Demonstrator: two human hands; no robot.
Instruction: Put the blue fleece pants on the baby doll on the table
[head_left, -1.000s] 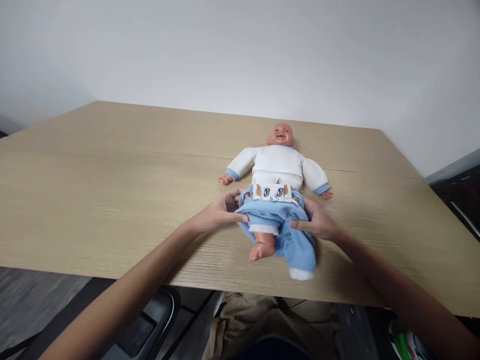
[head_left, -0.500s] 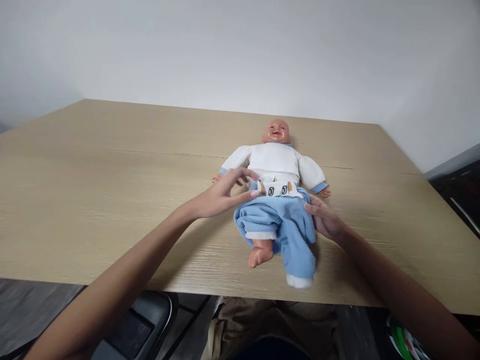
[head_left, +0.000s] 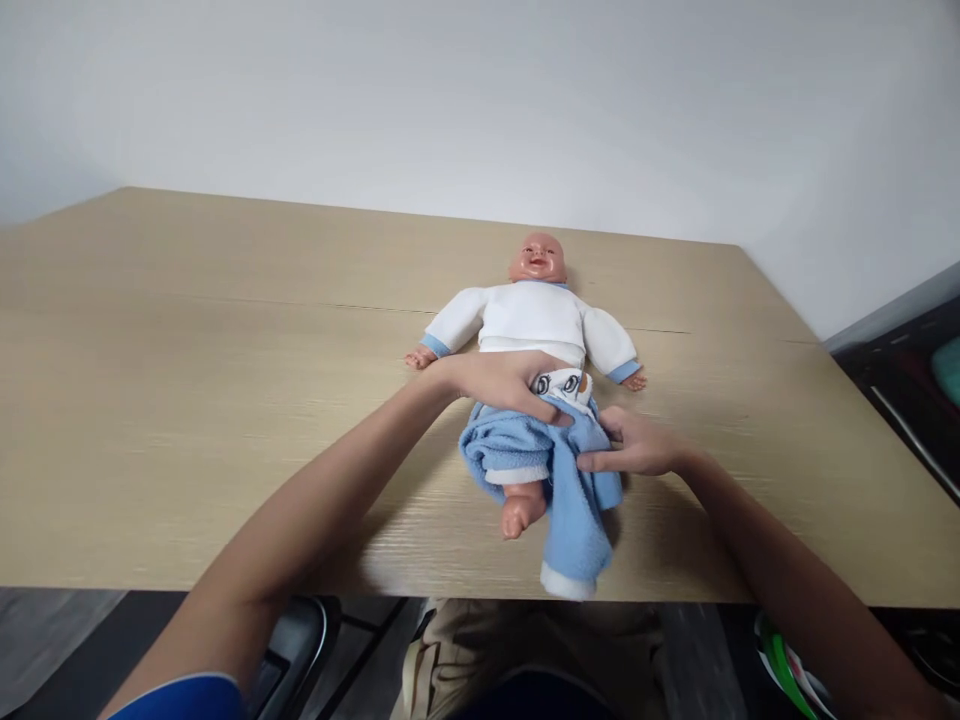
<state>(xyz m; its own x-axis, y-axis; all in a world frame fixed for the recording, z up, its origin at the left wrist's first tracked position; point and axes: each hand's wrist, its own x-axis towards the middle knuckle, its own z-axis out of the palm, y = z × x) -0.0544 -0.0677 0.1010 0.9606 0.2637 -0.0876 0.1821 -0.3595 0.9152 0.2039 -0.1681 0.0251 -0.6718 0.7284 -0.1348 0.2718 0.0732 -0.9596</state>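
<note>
A baby doll in a white top lies on its back on the table, head away from me. Blue fleece pants with white cuffs and a waistband showing printed eyes cover its lower half. One bare foot pokes out of the left cuff; in the other pant leg, which lies limp toward me, no foot shows. My left hand reaches across the doll's waist and grips the waistband, its fingertips partly hidden. On the right side, my right hand pinches the pants' fabric near the hip.
The wooden table meets a pale wall at the back. A dark chair stands below the front edge at left. Dark equipment is beyond the right edge, and a green round object sits low at right.
My left hand has moved right across the doll's waist onto the waistband. My right hand has shifted slightly lower on the pants, and the limp pant leg has swung left.
</note>
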